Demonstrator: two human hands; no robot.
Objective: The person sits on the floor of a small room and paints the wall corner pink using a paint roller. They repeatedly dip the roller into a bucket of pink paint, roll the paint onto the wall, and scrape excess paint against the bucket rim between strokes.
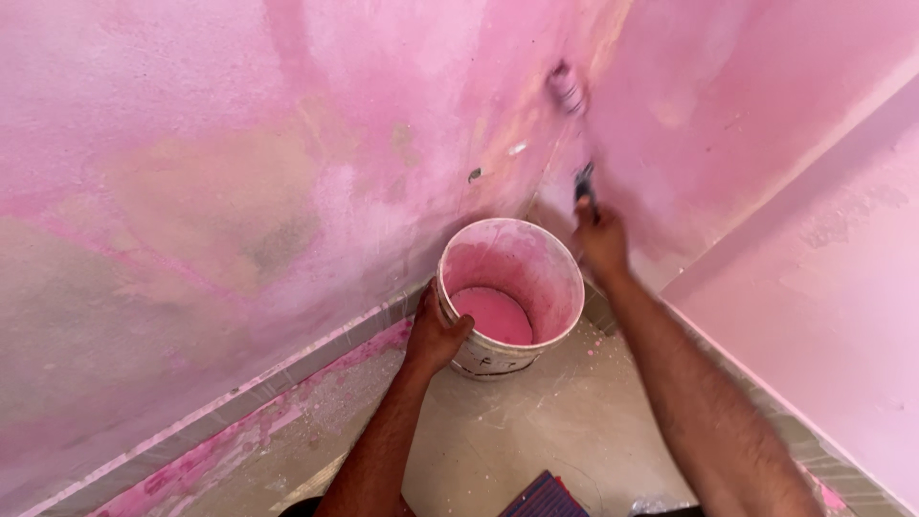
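We steady a paint bucket (510,295) and roll pink into the wall corner.

Our left hand (434,335) has its fingers clenched on the bucket's rim; above the bucket, our right hand (601,239) is clenched around a small roller (567,88) against the pink wall (239,144).

White bucket (510,297) – upright on floor in wall corner, pink paint inside; small roller (567,88) against pink wall.
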